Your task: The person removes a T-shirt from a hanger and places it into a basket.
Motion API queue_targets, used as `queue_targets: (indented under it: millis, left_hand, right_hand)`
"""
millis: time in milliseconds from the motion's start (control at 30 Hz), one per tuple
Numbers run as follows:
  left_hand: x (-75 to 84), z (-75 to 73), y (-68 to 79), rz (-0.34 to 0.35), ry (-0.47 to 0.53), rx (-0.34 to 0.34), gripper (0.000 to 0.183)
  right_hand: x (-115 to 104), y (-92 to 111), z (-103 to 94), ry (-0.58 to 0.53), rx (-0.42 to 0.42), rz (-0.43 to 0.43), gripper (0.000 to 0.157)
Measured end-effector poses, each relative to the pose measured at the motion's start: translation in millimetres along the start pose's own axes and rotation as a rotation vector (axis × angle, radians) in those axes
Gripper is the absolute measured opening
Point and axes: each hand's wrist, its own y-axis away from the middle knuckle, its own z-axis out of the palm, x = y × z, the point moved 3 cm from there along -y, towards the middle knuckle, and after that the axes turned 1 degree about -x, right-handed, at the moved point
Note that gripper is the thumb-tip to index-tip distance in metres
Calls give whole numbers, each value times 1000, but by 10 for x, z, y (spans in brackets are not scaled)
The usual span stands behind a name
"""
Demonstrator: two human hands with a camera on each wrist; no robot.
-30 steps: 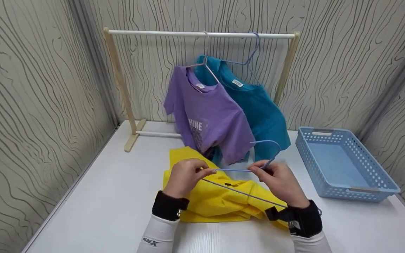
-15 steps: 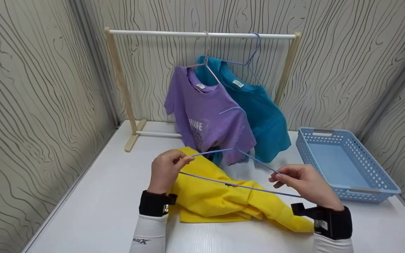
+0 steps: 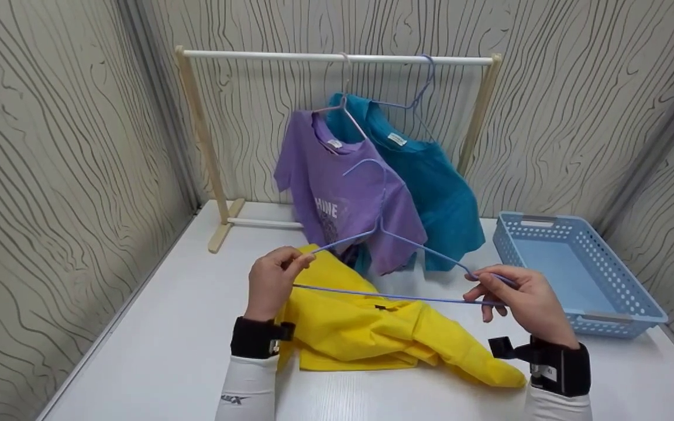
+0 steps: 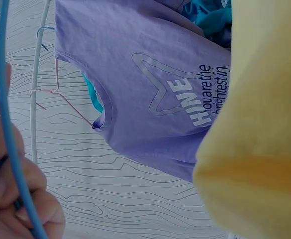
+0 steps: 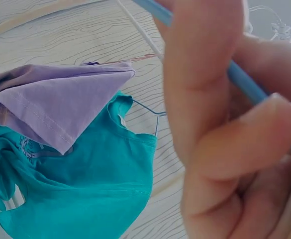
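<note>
- In the left hand [image 3: 271,286], pinched between thumb and curled fingers, one shoulder of a blue wire hanger [image 3: 380,219]; in the right hand [image 3: 524,298], pinched likewise, the opposite shoulder.
- Held in the air between both, over a yellow garment [image 3: 366,339]; long axis side to side, dipping slightly to the right; hook pointing away toward the rack, tip turned left; twisted neck, slim straight bottom bar.
- Beneath, on the smooth white counter [image 3: 185,327], that yellow garment: soft cloth, crumpled and folded, stretched obliquely with one narrow end near the right wrist.
- Beyond, on a white rail [image 3: 267,55] with pale wooden uprights, a purple T-shirt [image 3: 343,175] with printed lettering, and behind it a teal T-shirt [image 3: 442,199].
- At far right, a rectangular light-blue basket [image 3: 653,318], walls perforated.
</note>
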Motion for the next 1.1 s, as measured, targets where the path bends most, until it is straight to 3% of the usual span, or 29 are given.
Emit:
queue_targets:
  millis: [167,300,333,433,500,600,833,1100]
  left_hand:
    - [-3,41,-8,8,-29,4,25]
    - [-2,52,-19,61,-98,76,25]
    - [-7,52,-16,63,-106,88,32]
    - [-44,58,-2,33,-115,79,80]
    - [-67,77,11,3,-127,37,105]
    - [-87,145,22,-41,-176,-46,123]
    - [-63,466,123,-99,-372,-258,122]
    - [-93,854,315,-198,-401,-495,119]
  right_hand:
    - [-14,17,11,25,48,54,30]
    - [-58,25,23,31,106,68,30]
    - [-73,28,26,32,128,70,30]
    - [-115,35,38,39,203,74,31]
    - [-139,35,49,48,253,66,32]
    - [-169,13,82,53,318,36,31]
    - [-267,-143,281,-15,410,-72,26]
    - [-625,-646,505,-22,395,-345,22]
